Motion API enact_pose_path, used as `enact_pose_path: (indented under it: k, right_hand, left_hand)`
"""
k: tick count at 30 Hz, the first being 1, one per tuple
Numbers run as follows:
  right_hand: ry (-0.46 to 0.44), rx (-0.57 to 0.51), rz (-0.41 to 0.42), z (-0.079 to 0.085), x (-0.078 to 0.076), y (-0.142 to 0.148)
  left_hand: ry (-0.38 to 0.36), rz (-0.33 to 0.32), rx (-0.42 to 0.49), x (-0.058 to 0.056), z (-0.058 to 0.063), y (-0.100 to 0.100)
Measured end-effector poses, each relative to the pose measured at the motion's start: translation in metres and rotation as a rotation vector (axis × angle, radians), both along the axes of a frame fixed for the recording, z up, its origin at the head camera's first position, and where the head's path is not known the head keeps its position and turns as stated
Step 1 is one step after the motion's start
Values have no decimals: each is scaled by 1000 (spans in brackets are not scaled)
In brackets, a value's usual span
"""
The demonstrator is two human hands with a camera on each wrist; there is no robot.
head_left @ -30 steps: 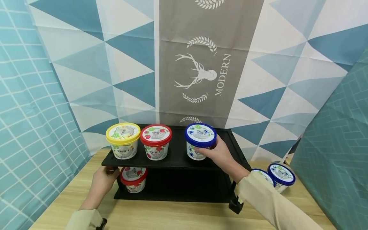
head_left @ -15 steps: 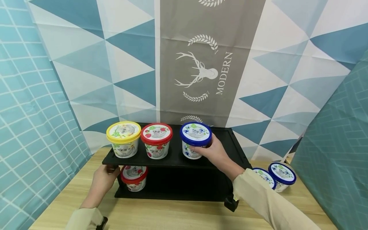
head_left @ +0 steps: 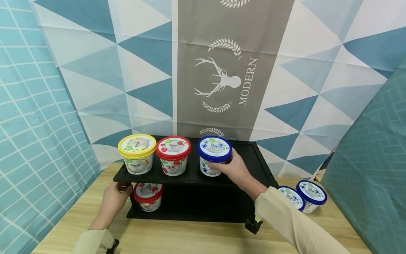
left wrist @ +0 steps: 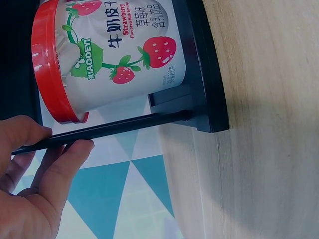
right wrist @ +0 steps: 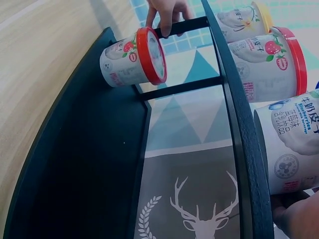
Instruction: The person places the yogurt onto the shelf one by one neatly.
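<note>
Right grip (head_left: 236, 170) holds a blueberry milk tub (head_left: 214, 151). Left grip (head_left: 114, 199) pinches the black side post (left wrist: 124, 126), beside the lower strawberry tub (head_left: 148, 198).

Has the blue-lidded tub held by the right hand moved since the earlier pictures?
Yes, leftward in the head view: along the upper shelf, the blue-lidded tub is now closer to the red-lidded tub standing on that same shelf.

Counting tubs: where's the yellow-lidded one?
In the head view, the yellow-lidded tub stands far left on the upper shelf, beside a red-lidded tub.
</note>
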State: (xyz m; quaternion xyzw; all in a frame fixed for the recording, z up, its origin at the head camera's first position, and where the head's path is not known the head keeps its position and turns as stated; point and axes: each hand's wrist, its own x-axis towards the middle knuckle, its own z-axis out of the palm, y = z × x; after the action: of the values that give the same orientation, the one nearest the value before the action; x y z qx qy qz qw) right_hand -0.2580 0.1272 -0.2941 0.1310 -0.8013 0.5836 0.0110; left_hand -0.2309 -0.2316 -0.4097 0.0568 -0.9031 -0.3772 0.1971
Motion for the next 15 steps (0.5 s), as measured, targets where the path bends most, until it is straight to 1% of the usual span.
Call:
enact_pose_path:
  k: [15]
  right_hand:
    - [-22, 15, -1, -5, -3, -5]
  left_hand:
    - [3, -2, -10, 0, 0, 0]
